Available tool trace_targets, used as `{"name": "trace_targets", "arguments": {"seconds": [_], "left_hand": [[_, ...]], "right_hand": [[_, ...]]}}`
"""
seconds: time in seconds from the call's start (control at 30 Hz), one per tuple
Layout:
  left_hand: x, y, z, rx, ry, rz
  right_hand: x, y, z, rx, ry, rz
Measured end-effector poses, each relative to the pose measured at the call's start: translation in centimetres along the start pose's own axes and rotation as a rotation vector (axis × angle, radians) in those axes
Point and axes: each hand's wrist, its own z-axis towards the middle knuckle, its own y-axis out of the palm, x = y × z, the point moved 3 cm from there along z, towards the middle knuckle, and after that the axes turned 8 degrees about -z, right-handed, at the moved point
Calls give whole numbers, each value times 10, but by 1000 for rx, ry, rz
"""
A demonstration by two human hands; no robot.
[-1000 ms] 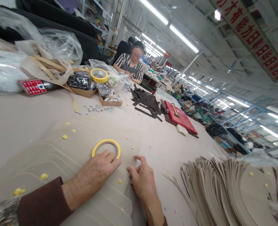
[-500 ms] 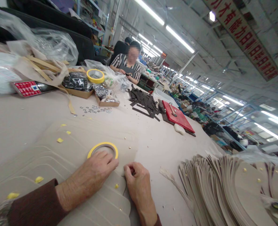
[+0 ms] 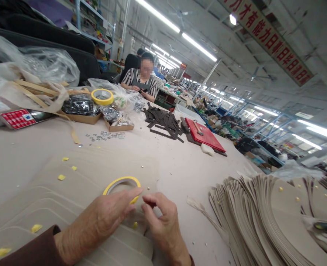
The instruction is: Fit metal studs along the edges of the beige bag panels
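Note:
My left hand (image 3: 104, 212) is at a roll of yellow tape (image 3: 121, 180), its fingers over the lower side of the ring and hiding part of it. Just to the right, my right hand (image 3: 165, 223) has thumb and forefinger brought together in a pinch. Whatever may be between those fingertips is too small to make out. Beneath both hands lie overlapping beige sheet pieces (image 3: 77, 199) with rounded edges. Small yellow tape bits (image 3: 61, 177) are stuck on them, and a brass-coloured stud (image 3: 148, 188) shows beyond the roll.
A thick stack of curved beige pieces (image 3: 243, 210) stands at the right. Dark strips (image 3: 163, 120) and a red board (image 3: 205, 135) with a hammer (image 3: 198, 127) lie farther back. Metal washers (image 3: 105, 136), an open box (image 3: 120, 127) and another tape roll (image 3: 102, 96) are at left. A person (image 3: 141, 79) sits beyond.
My left fingers have straightened and turned over the tape roll. The right hand has tilted, with a wider loop between thumb and forefinger. The camera view has shifted slightly.

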Motion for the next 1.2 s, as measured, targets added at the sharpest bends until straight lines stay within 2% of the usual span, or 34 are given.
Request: {"name": "trace_targets", "arguments": {"seconds": [0.1,0.23,0.43,0.6,0.67,0.83,0.9,0.97,1.03,1.1,1.2], "left_hand": [[0,1,0,10,3,36],[3,0,1,-22,-20,-10],[4,3,-2,-65,-55,-152],[-3,8,-2,-80,-99,-144],[-4,10,-1,-63,-97,-111],[7,10,6,49,-41,-137],[8,10,7,92,-14,-119],[5,13,5,73,-20,4],[-4,16,2,-2,-86,182],[-14,20,-1,-126,-187,310],[-20,23,-3,-315,-298,381]], "right_hand": [[-11,5,0,57,-220,-79],[-15,10,1,82,-311,-144],[-12,18,-2,214,-338,-326],[-14,18,-1,280,-310,-313],[-15,18,2,255,-196,-256],[0,22,10,69,581,252],[8,18,14,54,746,370],[20,11,20,47,795,388],[33,5,25,25,785,373],[43,3,27,-15,758,348],[50,6,26,-61,720,303]]}}
